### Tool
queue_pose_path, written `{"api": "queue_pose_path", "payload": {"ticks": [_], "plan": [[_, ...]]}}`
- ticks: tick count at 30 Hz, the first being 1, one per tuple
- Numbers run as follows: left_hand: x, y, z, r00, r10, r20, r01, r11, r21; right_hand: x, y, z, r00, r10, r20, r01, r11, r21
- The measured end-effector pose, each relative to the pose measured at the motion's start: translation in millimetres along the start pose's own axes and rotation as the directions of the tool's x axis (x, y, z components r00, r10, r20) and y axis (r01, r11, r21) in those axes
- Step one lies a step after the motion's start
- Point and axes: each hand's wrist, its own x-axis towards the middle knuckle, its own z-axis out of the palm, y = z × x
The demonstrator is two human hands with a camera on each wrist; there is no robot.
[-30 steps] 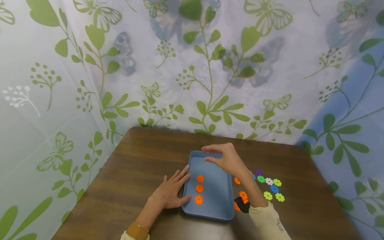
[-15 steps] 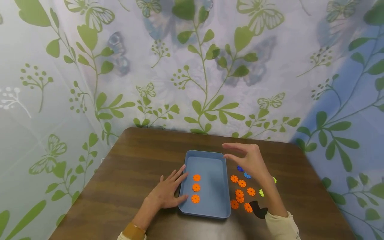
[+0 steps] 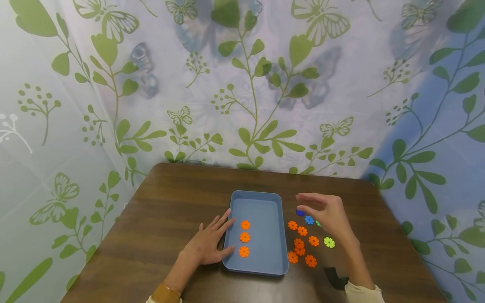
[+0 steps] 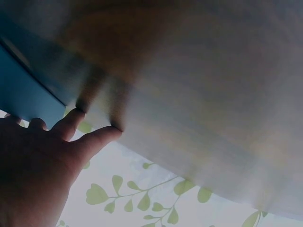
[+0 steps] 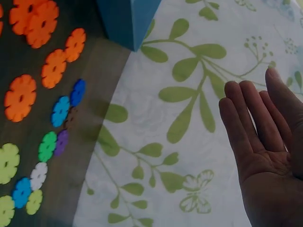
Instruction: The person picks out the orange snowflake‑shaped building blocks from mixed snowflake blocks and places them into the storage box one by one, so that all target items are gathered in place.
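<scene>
A blue-grey tray (image 3: 261, 264) lies on the table with three orange flower-shaped discs in a column on its left side, the middle one (image 3: 244, 237) among them. My left hand (image 3: 206, 246) rests at the tray's left edge, fingers spread, fingertips reaching over the rim. In the left wrist view the left hand (image 4: 42, 165) lies beside the tray's blue wall (image 4: 23, 90). My right hand (image 3: 333, 216) hovers right of the tray above loose discs. Its thumb and fingers are apart with nothing between them. In the right wrist view the right hand (image 5: 267, 161) shows a bare palm.
Right of the tray lie several orange discs (image 3: 313, 241), a yellow-green disc (image 3: 329, 242) and a light blue disc (image 3: 309, 220). The right wrist view also shows a green disc (image 5: 47, 146), a purple one and a white disc (image 5: 39, 176). A patterned curtain (image 3: 212, 84) hangs behind the table.
My right hand has moved right, from above the tray to over the loose discs, uncovering more orange ones. My left hand stays at the tray's left edge. The head view has shifted slightly.
</scene>
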Motion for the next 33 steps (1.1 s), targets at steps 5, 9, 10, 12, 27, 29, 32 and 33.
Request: {"api": "queue_pose_path", "payload": {"ticks": [5, 9, 10, 12, 27, 29, 32, 33], "plan": [[-0.1, 0.1, 0.0, 1.0, -0.004, -0.001, 0.004, 1.0, -0.005, -13.7, 12.7, -4.2, 0.997, 0.082, 0.0, -0.082, 0.997, 0.0], [-0.3, 0.6, -0.3, 1.0, -0.005, 0.003, 0.005, 1.0, -0.008, -24.2, 22.6, -8.5, 0.99, 0.139, 0.0, -0.139, 0.99, -0.036], [-0.3, 0.7, -0.4, 1.0, -0.005, 0.003, 0.006, 1.0, -0.009, -26.1, 25.6, -9.8, 0.989, 0.146, 0.002, -0.145, 0.988, -0.053], [-0.4, 1.1, -0.6, 1.0, -0.004, 0.003, 0.004, 1.0, -0.008, -29.5, 32.0, -12.7, 0.987, 0.161, 0.007, -0.16, 0.983, -0.09], [1.0, -2.2, 3.4, 1.0, 0.006, -0.006, -0.006, 1.0, -0.006, -46.6, 76.3, -10.1, 0.913, 0.382, 0.145, -0.358, 0.919, -0.166], [-0.1, -2.5, 3.4, 1.0, 0.012, -0.012, -0.012, 1.0, -0.003, -48.0, 79.4, -9.0, 0.905, 0.399, 0.149, -0.372, 0.911, -0.179], [-1.6, 0.0, 0.1, 1.0, 0.01, -0.01, -0.01, 1.0, -0.01, -49.5, 82.0, -9.0, 0.889, 0.43, 0.159, -0.397, 0.896, -0.202], [-1.7, 0.7, -0.7, 1.0, 0.008, -0.008, -0.008, 1.0, -0.013, -49.9, 82.7, -9.4, 0.887, 0.432, 0.164, -0.396, 0.894, -0.209]]}}
